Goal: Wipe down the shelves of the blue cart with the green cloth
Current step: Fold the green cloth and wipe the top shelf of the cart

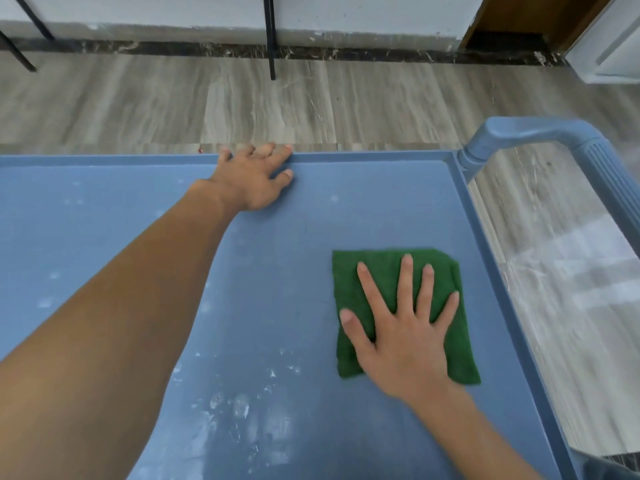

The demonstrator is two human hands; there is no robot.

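The blue cart's top shelf (pixel 104 216) fills the lower view, with white dusty smudges across its near middle. A square green cloth (pixel 367 271) lies flat on the shelf near the right rim. My right hand (pixel 405 334) rests palm down on the cloth, fingers spread and pressing it against the shelf. My left hand (pixel 254 178) reaches to the far rim, its fingers curled over that edge.
The cart's blue handle (pixel 568 140) curves up at the right end. Grey wood-look floor (pixel 242 102) lies beyond and to the right. Black metal legs (pixel 271 36) stand by the white wall. A wooden door frame (pixel 512 19) is at top right.
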